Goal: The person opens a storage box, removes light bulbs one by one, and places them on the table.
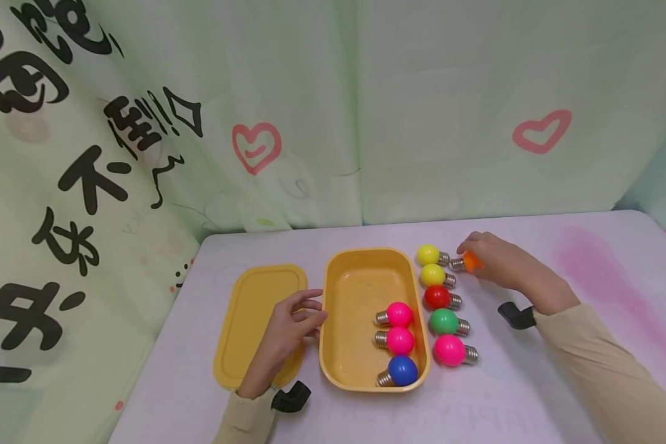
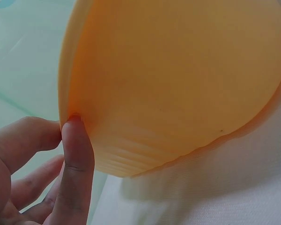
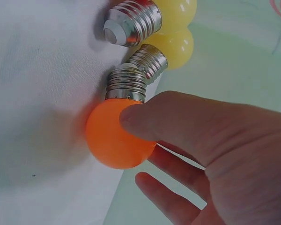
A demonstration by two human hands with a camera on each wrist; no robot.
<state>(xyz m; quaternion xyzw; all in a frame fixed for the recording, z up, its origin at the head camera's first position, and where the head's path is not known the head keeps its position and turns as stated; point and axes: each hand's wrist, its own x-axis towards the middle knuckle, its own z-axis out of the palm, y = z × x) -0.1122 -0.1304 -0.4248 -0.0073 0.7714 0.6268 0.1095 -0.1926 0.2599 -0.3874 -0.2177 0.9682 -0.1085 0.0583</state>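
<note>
My left hand is at the left side of a yellow plastic box. In the left wrist view its thumb and a finger pinch the box's wall. Inside the box, on the right, lie two pink bulbs and a blue bulb. My right hand holds an orange light bulb by its globe, thumb on top. The orange bulb's metal screw base points left, close to the base of a yellow bulb; whether they touch is unclear.
Right of the box, a row continues with another yellow bulb, a red bulb, a green bulb and a pink bulb. A flat yellow lid lies left of the box, partly beneath the left forearm. A curtain hangs behind the table.
</note>
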